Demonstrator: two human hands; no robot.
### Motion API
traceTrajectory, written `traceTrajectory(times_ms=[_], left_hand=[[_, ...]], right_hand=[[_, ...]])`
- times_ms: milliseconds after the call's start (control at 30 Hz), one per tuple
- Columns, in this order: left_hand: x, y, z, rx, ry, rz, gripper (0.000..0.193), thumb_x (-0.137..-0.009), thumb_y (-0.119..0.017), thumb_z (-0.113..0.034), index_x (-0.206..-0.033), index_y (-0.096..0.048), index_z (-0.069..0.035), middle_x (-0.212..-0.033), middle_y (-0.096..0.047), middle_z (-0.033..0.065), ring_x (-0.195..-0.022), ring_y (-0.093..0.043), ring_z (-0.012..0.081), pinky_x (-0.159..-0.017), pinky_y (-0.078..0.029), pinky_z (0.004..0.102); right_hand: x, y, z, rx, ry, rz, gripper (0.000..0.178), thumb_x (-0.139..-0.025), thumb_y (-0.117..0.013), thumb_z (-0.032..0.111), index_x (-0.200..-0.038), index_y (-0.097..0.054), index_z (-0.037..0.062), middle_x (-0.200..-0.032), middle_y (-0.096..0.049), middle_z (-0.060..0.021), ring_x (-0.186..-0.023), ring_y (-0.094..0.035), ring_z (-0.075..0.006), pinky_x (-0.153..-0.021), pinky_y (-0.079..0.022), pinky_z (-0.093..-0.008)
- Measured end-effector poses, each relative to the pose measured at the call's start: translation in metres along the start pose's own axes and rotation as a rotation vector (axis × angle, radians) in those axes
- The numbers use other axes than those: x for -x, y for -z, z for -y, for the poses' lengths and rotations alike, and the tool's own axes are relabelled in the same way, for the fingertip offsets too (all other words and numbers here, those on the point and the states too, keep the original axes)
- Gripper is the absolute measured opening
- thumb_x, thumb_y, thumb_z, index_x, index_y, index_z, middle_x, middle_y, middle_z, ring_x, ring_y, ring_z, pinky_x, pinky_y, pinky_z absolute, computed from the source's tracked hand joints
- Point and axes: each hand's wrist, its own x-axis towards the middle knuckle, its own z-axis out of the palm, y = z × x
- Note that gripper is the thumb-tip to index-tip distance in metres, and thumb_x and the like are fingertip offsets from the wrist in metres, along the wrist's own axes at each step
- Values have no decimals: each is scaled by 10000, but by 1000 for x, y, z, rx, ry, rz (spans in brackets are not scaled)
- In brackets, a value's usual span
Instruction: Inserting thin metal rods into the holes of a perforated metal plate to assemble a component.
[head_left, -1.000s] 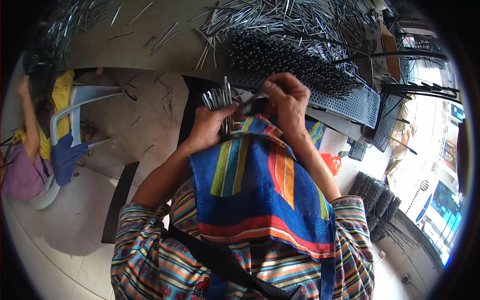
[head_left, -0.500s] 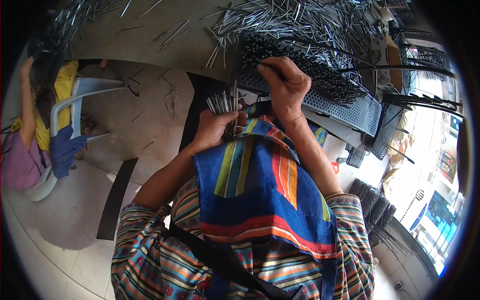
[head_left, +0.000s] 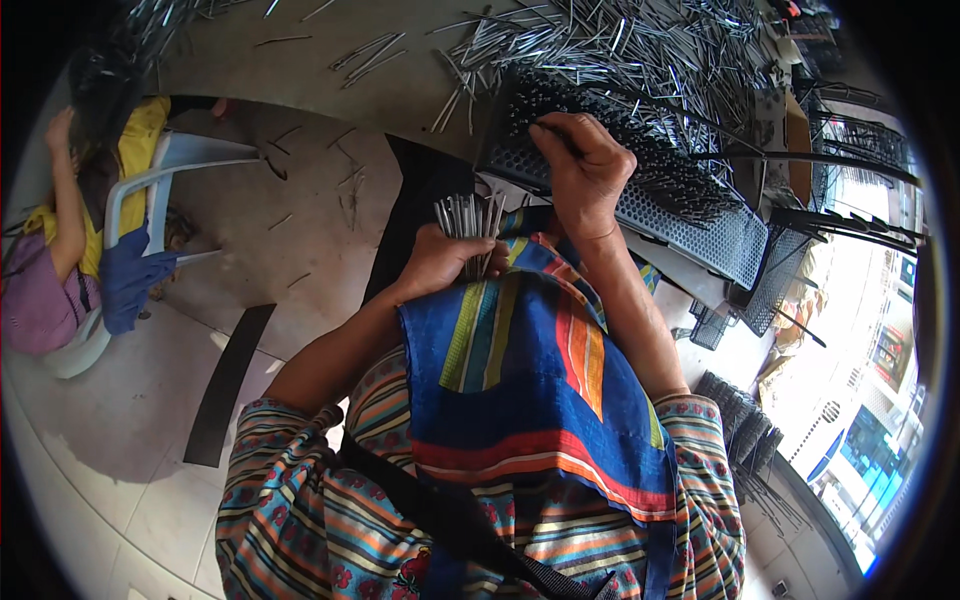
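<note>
A bundle of thin metal rods (head_left: 466,216) stands upright in my left hand (head_left: 446,260), whose fingers wrap round it above my lap. My right hand (head_left: 590,172) is at the near left edge of a perforated metal rack (head_left: 742,240), thumb and forefinger pinched together. Whatever that pinch may hold is too small to make out. Packed upright in the rack's holes are many dark-tipped rods (head_left: 668,168).
Behind the rack, loose metal rods (head_left: 640,50) lie in a large heap on the table (head_left: 300,75). Black wire racks (head_left: 785,260) stand to the right. At far left, another person (head_left: 50,280) sits by a white plastic chair (head_left: 135,190). A dark strip (head_left: 228,385) lies on the floor.
The view has shifted slightly, so most things appear a little to the right. The rod bundle leans apart less in my left hand. My right hand stays pinched at the rack.
</note>
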Motion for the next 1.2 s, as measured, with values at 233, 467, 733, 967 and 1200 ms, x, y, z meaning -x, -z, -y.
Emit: traceTrajectory(times_ms=[233,467,733,967,1200], left_hand=[[-3,2,3,90,-22,0,154,-884,-608,-44,-1024,-623,18,-904,-690,146,-805,-682,217,-688,-565,328],[-7,0,-2,299,-62,49,139,-867,-611,-10,-990,-637,50,-875,-690,158,-778,-685,221,-654,-557,308],[-5,-9,-10,98,-33,146,225,-866,-614,7,-1090,-611,5,-923,-690,136,-776,-692,233,-695,-582,344],[-10,-4,2,162,-28,79,201,-872,-625,-34,-1069,-627,8,-920,-690,140,-824,-693,233,-674,-566,340],[-5,-17,-4,237,-119,88,168,-887,-614,-45,-1045,-640,5,-886,-693,126,-771,-694,208,-633,-568,320]], right_hand=[[4,-9,-3,198,47,125,113,-735,-721,11,-847,-704,11,-731,-636,-94,-589,-597,-170,-552,-450,-261],[7,-7,0,224,39,182,114,-750,-720,76,-846,-708,17,-714,-640,-106,-603,-635,-207,-564,-476,-290],[30,3,-13,-309,-727,546,80,-791,-688,46,-835,-689,-21,-642,-600,9,-528,-479,-31,-468,-348,-194],[22,15,-4,-514,-535,11,28,-812,-683,26,-821,-679,0,-636,-580,22,-467,-399,-7,-430,-278,-185],[47,1,-17,-536,-766,378,142,-787,-695,-5,-927,-678,-15,-627,-600,14,-466,-459,-16,-395,-313,-194]])
